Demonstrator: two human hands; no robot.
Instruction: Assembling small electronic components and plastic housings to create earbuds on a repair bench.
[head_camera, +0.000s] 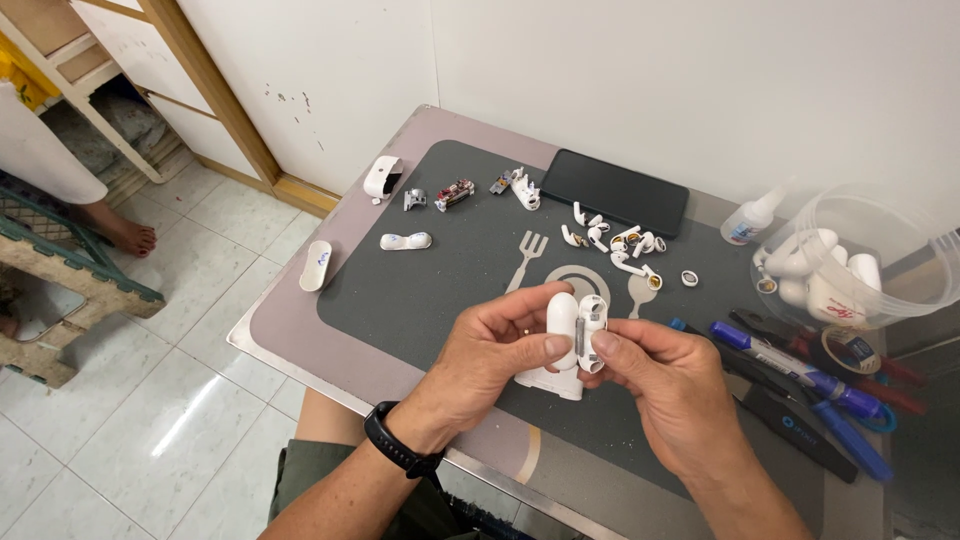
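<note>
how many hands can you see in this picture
2. The left hand and the right hand meet over the grey mat, both gripping a white earbud case. None elsewhere.

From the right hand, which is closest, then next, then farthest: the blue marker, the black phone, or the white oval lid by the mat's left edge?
1. Blue marker: just right of the right hand.
2. Black phone: above it, by the wall.
3. White oval lid: far left.

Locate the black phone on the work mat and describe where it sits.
In the head view, the black phone lies flat at the far edge of the grey mat, right of centre, just behind the scattered white earbud parts and left of the small glue bottle.
</note>
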